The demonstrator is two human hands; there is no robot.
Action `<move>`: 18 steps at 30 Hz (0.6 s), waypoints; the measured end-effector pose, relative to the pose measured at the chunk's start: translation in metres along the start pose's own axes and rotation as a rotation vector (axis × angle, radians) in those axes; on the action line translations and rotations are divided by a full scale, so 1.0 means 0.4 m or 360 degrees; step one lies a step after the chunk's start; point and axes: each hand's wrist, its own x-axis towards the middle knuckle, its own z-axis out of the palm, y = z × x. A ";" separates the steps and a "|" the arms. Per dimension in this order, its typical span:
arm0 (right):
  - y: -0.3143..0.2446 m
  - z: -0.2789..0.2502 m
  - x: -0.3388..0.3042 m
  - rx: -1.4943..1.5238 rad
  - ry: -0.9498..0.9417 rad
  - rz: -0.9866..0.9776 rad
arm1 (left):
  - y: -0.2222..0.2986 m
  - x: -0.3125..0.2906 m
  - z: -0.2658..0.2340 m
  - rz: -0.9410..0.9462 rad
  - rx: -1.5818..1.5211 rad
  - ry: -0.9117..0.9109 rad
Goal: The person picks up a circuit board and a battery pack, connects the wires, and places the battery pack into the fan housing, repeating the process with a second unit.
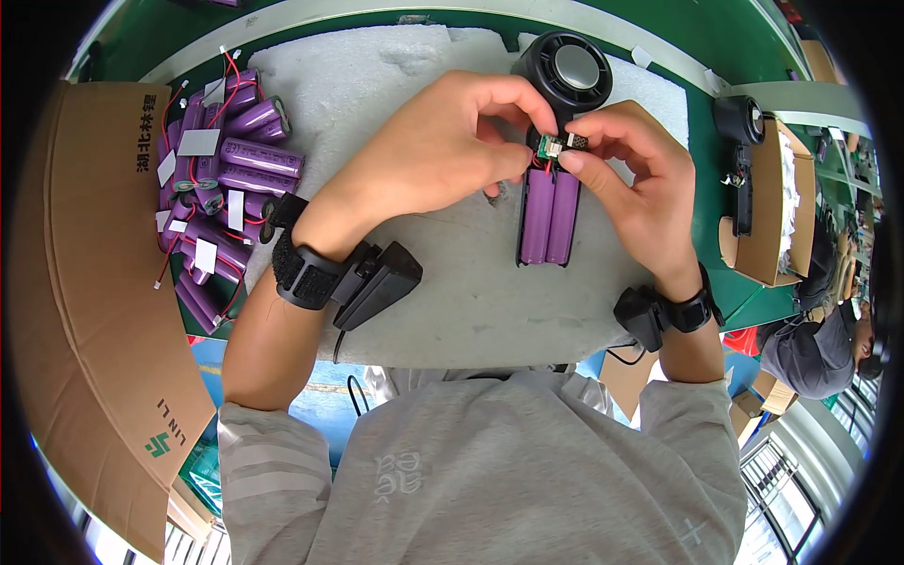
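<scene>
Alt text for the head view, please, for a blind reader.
A person's left hand and right hand meet at a small green circuit board between two purple cells and a round black housing. More purple battery packs lie piled at left, beside brown cardboard.

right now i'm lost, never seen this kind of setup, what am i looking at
There's no robot: these are a person's bare left hand and right hand, seen by a camera on their head looking down. Both hands' fingertips meet at a small green circuit board; the exact grip is unclear. It sits between two purple cells and a round black head with a silver centre. A pale pad lies beneath, with wired purple battery packs heaped at left.
</scene>
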 end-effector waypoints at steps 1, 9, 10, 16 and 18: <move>0.002 -0.001 -0.001 -0.0013 -0.0001 -0.0027 | 0.001 0.001 0.002 0.0002 0.0026 0.0011; -0.003 0.000 0.001 -0.0019 -0.0020 -0.0035 | -0.015 0.001 0.009 0.0232 0.0262 0.0103; -0.003 0.001 0.001 -0.0016 -0.0017 -0.0036 | -0.017 0.001 0.009 0.0272 0.0254 0.0109; -0.006 0.006 -0.003 -0.0050 0.0027 -0.0020 | -0.010 0.000 0.005 0.0108 0.0120 0.0052; -0.008 0.011 -0.003 -0.0017 0.0088 0.0000 | -0.010 0.001 0.003 0.0095 0.0091 0.0026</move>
